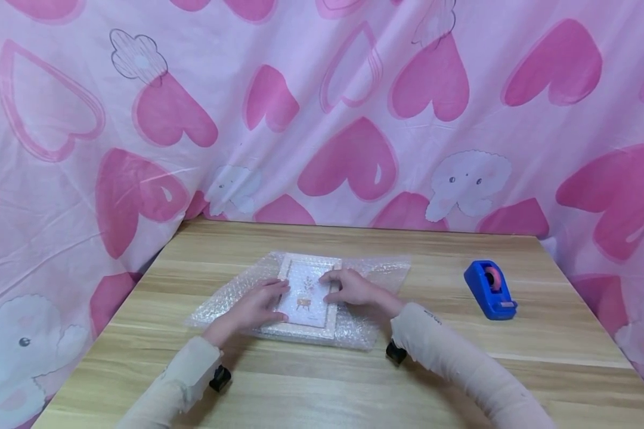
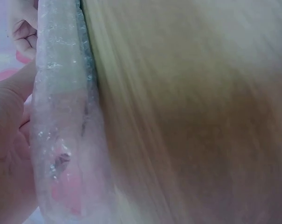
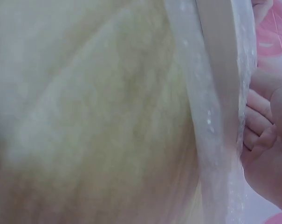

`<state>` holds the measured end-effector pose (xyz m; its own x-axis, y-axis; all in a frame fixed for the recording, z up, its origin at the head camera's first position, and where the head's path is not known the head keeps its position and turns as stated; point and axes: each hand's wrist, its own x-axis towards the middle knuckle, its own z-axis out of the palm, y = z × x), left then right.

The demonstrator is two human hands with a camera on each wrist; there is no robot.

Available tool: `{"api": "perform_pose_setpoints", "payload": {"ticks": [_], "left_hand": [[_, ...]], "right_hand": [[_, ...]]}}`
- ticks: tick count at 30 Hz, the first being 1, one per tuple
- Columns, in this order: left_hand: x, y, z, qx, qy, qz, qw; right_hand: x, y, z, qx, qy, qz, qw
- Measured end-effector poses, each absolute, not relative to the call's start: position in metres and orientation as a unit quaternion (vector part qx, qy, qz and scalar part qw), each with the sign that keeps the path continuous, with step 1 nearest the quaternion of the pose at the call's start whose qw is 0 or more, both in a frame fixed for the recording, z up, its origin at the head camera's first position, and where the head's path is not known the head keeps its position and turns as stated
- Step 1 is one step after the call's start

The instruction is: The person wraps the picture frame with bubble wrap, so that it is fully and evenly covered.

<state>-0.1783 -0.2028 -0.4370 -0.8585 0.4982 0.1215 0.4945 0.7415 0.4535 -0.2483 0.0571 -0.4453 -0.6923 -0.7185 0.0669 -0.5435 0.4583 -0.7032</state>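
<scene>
A pale picture frame [image 1: 330, 320] with a small drawing in it lies flat on the table under clear bubble wrap [image 1: 231, 300]. The wrap spreads past the frame on its left and right. My left hand [image 1: 257, 307] rests on the frame's left side, thumb and fingers spread apart over the wrap. On the right side, my right hand [image 1: 354, 287] touches the wrapped frame with its fingertips, the fingers slightly bent. Both wrist views show the bubble wrap's edge close up, with the left thumb [image 2: 19, 86] against it in the left one. Parts of the fingers are hidden there.
A blue tape dispenser [image 1: 491, 290] with a pink roll stands at the right of the wooden table [image 1: 311, 387]. Behind and beside the table hangs a pink curtain [image 1: 349, 77] with hearts. Black wrist cameras sit under both sleeves.
</scene>
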Motion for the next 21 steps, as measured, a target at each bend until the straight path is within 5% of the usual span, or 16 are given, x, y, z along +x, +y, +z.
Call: {"api": "perform_pose_setpoints", "payload": {"ticks": [9,21], "left_hand": [[-0.179,-0.200,-0.437,0.303,0.929,0.213,-0.013],[-0.178,-0.200,-0.436,0.284,0.935,0.214,-0.009]], "right_hand": [[-0.241,0.060,-0.446,-0.371,0.871,-0.318,0.046],[-0.224,0.065,-0.447,-0.348,0.883,-0.312,0.053]]}}
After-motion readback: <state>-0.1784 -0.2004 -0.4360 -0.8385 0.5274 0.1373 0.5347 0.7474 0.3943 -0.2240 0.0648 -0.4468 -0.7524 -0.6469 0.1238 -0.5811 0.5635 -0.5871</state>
